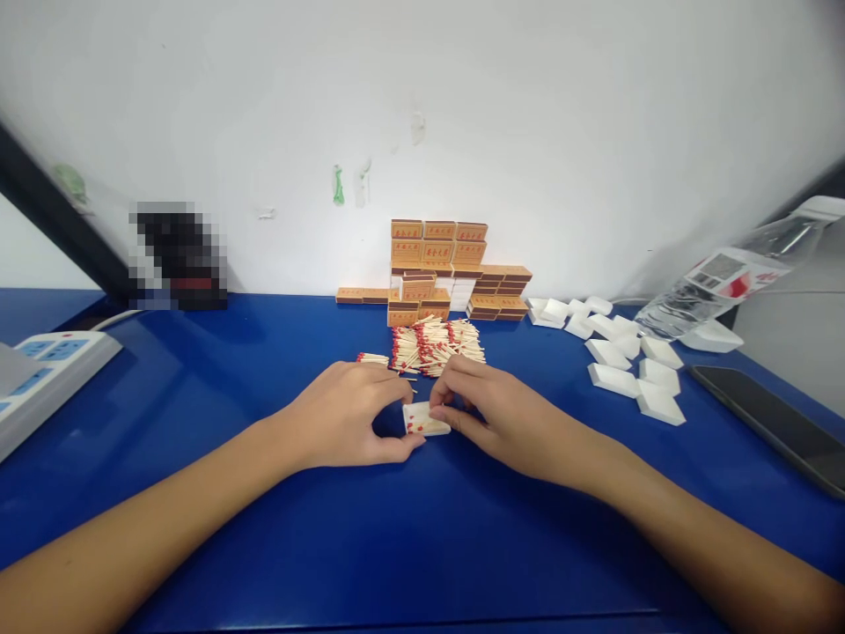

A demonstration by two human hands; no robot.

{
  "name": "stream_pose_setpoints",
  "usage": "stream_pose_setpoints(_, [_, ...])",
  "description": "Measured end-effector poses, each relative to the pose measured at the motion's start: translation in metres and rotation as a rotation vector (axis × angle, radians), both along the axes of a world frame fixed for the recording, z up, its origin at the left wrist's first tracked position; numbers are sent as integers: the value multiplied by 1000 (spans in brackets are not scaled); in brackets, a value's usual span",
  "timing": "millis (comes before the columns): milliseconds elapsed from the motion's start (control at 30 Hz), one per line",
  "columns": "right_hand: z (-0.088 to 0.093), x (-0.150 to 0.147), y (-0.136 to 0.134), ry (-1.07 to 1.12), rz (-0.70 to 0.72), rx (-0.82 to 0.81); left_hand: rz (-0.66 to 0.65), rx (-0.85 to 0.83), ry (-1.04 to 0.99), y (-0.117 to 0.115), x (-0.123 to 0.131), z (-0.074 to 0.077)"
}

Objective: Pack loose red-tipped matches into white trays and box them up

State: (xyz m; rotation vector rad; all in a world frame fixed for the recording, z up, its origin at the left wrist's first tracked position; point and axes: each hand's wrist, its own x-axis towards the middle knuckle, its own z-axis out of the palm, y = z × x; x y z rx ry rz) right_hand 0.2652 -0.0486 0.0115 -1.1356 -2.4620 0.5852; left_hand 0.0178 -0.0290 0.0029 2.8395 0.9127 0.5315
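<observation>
A small white matchbox tray (416, 408) lies on the blue table with a few red-headed matches (420, 426) inside. The thumb and forefinger of my left hand (347, 414) grip its left end from the near and far sides. Over the tray's right half, my right hand (505, 414) is closed in a pinch on the pale sticks of the matches; its fingertips partly hide them. Just beyond both hands lies a large pile of loose matches (436, 345), with a smaller bunch of matches (373, 358) to its left.
Yellow-brown matchboxes (437, 253) are stacked against the white wall. Several white trays (613, 379) lie at the right, beside a tilted plastic bottle (732, 264) and a dark phone (772, 423). A white power strip (59, 379) is at the left, near a pixelated dark object (181, 255).
</observation>
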Motion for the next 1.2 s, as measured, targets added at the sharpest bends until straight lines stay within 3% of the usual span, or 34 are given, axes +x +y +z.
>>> stream_pose_setpoints(200, [1,1,-4,-68,0,0,-3,18,-20,0,0,-1])
stream_pose_setpoints(433, [-5,-10,-6,69,-25,3,-35,29,-21,0,0,3])
stream_pose_setpoints(567, [-7,-7,0,121,-94,57,113,128,-66,11,-9,10])
stream_pose_setpoints(700, [-10,-8,12,109,-149,59,250,163,23,18,-16,13])
stream_pose_setpoints(1033, [-15,-26,38,26,-94,89,70,-103,38,6,-4,15])
stream_pose_setpoints(1200, [-16,-26,32,19,-117,77,122,86,37,19,-18,18])
